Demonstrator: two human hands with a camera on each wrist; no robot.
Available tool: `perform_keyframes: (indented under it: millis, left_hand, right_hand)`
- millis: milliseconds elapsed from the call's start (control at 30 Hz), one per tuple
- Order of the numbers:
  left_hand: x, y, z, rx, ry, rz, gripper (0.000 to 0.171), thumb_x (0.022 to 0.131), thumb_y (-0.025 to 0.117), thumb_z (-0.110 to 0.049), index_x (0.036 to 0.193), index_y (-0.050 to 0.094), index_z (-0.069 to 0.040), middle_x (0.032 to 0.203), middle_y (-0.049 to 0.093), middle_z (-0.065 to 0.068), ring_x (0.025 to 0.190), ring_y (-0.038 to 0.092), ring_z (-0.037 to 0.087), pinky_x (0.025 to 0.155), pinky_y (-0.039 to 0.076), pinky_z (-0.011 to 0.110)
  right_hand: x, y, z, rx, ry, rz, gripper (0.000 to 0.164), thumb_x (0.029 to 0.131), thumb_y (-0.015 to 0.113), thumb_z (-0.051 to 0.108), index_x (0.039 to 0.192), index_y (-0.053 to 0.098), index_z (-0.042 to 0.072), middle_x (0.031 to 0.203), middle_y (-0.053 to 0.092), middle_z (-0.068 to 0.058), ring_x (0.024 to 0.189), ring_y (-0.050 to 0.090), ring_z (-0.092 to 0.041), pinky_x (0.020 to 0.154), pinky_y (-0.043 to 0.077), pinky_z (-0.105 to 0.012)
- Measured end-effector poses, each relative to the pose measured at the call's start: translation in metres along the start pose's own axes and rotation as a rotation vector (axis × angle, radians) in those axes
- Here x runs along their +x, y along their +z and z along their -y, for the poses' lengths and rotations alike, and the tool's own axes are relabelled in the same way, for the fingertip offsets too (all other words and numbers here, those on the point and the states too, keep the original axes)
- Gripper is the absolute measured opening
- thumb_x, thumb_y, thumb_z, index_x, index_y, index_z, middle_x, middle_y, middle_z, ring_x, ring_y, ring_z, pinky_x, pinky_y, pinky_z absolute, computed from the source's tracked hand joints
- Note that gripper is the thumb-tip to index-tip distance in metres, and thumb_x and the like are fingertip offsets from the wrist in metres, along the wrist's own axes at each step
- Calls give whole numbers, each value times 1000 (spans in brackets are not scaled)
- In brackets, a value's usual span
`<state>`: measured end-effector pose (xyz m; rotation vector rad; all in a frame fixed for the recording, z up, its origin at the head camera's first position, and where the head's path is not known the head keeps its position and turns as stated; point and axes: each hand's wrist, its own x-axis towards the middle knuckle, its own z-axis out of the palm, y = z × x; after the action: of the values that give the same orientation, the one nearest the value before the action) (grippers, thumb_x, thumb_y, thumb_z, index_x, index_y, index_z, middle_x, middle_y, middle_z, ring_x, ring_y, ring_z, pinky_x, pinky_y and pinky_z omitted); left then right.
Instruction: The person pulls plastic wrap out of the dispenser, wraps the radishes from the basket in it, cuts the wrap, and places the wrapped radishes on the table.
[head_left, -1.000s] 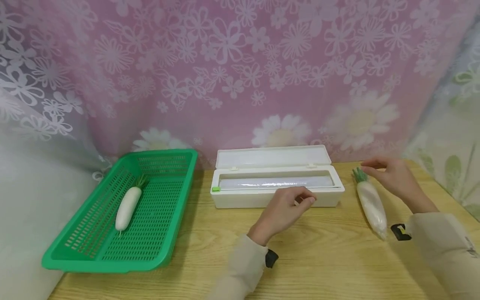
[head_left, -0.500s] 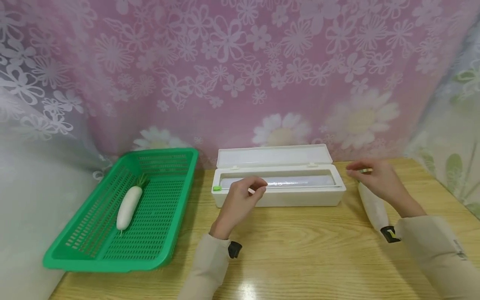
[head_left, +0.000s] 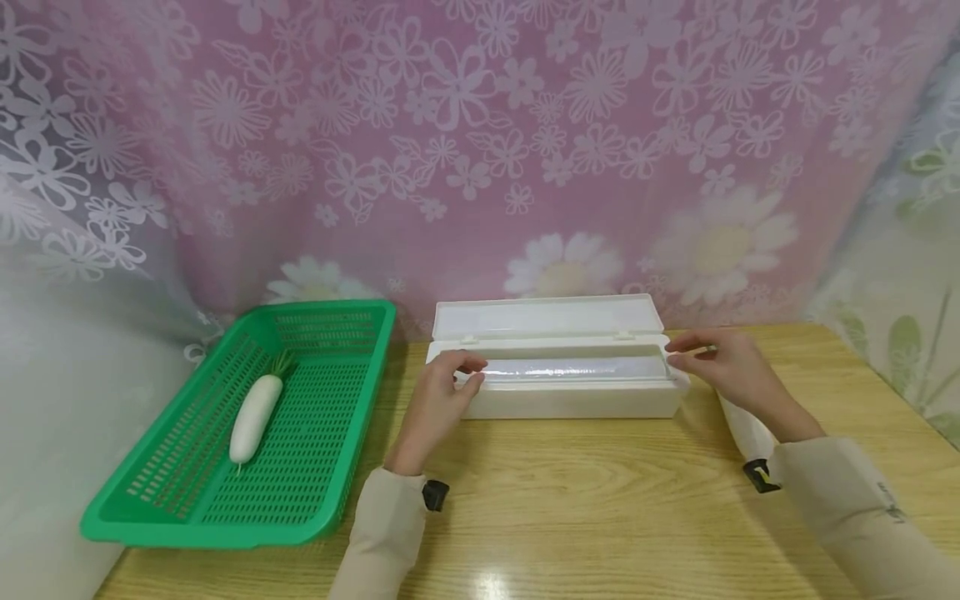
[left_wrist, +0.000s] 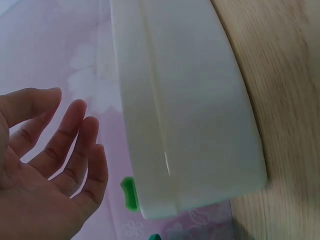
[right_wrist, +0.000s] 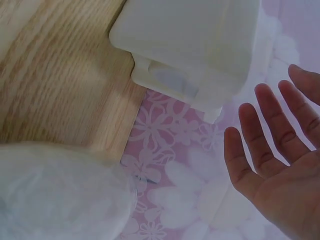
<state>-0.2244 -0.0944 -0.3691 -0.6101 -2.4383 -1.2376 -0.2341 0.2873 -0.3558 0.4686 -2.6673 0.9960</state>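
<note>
White plastic box (head_left: 570,405) is sitting along the table's (head_left: 570,508) far edge, lid (head_left: 547,317) leaning open behind, film roll (head_left: 570,369) lying inside. Your left hand (head_left: 433,404) is hovering at its left end, your right hand (head_left: 735,373) at its right end. Both are holding loosely bent fingers, thumbs apart from fingertips; can't tell if either is touching the box. Film-covered radish (head_left: 745,427) is lying toward the table's right edge, partly hiding under your right arm. Green basket (head_left: 202,535) is standing by the left edge, carrying a bare radish (head_left: 256,417).
</note>
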Motion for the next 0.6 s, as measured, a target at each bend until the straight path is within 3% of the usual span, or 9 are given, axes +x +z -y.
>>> perform_keyframes:
  millis: [133, 233, 467, 533, 600]
  left_hand:
    - [1, -2, 5, 52, 18, -7, 14, 91, 70, 5, 104, 73, 3, 106, 71, 15, 99, 64, 33, 88, 52, 47]
    - [1, -5, 9, 97, 15, 1, 16, 90, 71, 6, 105, 73, 2, 107, 71, 15, 101, 64, 33, 89, 52, 47]
    - [1, -9, 21, 140, -13, 20, 21, 88, 72, 7, 108, 72, 2, 109, 71, 16, 105, 65, 34, 92, 51, 49]
    - [1, -11, 24, 143, -33, 25, 21, 89, 71, 7, 109, 72, 2, 110, 71, 16, 106, 64, 35, 93, 51, 49]
    - [1, -12, 25, 146, -57, 33, 21, 89, 71, 7, 111, 72, 2, 111, 71, 16, 108, 64, 35, 93, 51, 49]
  right_hand:
    - [0, 3, 2, 28, -9, 20, 17, 95, 70, 6, 108, 72, -4, 115, 67, -27, 96, 67, -43, 75, 54, -23]
    - [0, 6, 4, 45, 3, 49, 18, 96, 69, 6, 109, 71, -5, 121, 64, -30, 100, 65, -47, 80, 58, -41]
    - [0, 16, 6, 33, -70, 30, 14, 93, 71, 1, 106, 73, -5, 115, 67, -28, 102, 63, -46, 84, 55, -48]
    - [0, 19, 7, 26, -70, 29, 15, 94, 71, 2, 106, 73, -5, 116, 67, -28, 104, 62, -48, 85, 51, -61]
    - [-1, 20, 7, 31, -62, 35, 15, 94, 70, 3, 107, 72, -5, 118, 65, -30, 107, 60, -51, 87, 49, -65]
